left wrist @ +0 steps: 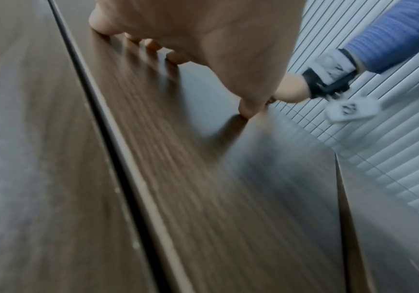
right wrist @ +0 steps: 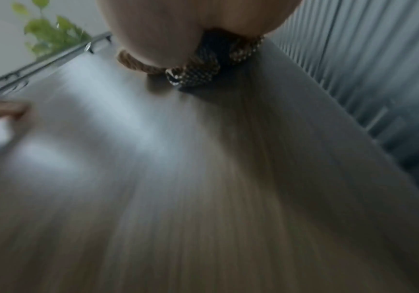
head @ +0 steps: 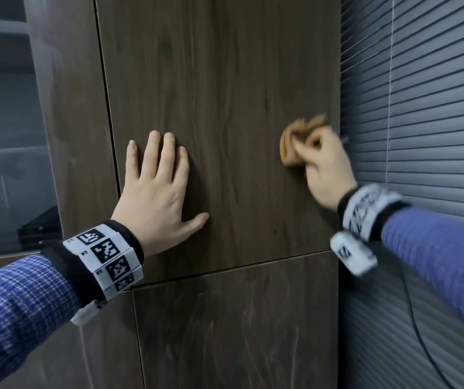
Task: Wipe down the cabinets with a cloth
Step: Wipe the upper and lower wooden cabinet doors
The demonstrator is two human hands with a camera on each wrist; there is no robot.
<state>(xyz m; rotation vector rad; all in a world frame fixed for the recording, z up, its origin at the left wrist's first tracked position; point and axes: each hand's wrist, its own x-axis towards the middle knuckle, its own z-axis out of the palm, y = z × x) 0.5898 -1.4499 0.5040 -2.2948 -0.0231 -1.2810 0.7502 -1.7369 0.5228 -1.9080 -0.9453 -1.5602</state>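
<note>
A tall dark wood-grain cabinet door (head: pixel 219 80) fills the head view. My left hand (head: pixel 159 175) lies flat on it with fingers spread and straight, near the door's left edge. My right hand (head: pixel 323 161) grips a crumpled tan cloth (head: pixel 295 141) and holds it against the door close to its right edge. In the left wrist view my fingertips (left wrist: pixel 153 44) press the door (left wrist: pixel 203 178). In the right wrist view the cloth (right wrist: pixel 191 73) shows under my palm (right wrist: pixel 178 23), touching the door; that picture is blurred.
Grey slatted blinds (head: pixel 421 108) hang right beside the door's right edge. A lower cabinet panel (head: pixel 233 332) sits below a seam. A glass-fronted section (head: pixel 3 136) stands to the left. A thin black cable (head: pixel 421 341) hangs under my right arm. A green plant (right wrist: pixel 50 33) shows above the cabinet.
</note>
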